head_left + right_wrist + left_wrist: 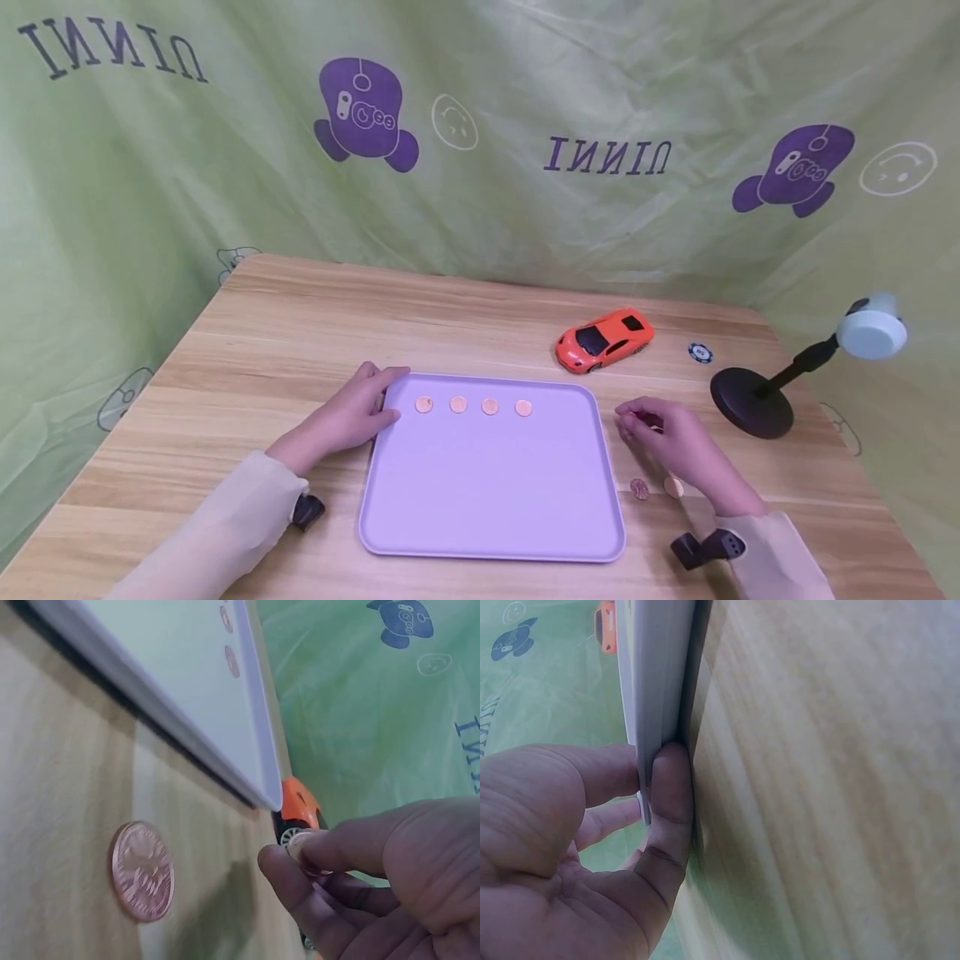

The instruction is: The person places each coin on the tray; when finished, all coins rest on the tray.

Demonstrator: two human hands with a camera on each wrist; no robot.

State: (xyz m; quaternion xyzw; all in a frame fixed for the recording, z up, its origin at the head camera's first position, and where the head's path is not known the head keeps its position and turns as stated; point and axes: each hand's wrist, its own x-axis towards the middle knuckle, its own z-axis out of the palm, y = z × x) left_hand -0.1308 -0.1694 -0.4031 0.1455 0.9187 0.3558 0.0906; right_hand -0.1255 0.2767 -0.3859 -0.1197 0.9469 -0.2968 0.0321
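Observation:
A lilac tray (491, 479) lies on the table, with a row of several copper coins (490, 407) near its far edge. My left hand (358, 412) pinches the tray's left rim near the far corner. In the left wrist view, a finger (672, 784) is tucked under the rim and the thumb is over it. Just right of the tray, my right hand (667, 433) pinches a copper coin (302, 851) between thumb and finger, above the table. Two more copper coins lie near that hand, one a darker coin (639, 489), the other a paler coin (673, 487) partly under the wrist.
Behind the tray's far right corner stands an orange toy car (604, 340). A blue and white poker chip (701, 352) lies farther right, near a small lamp (752, 403) with a black base. A green curtain (480, 208) hangs behind the wooden table (300, 325).

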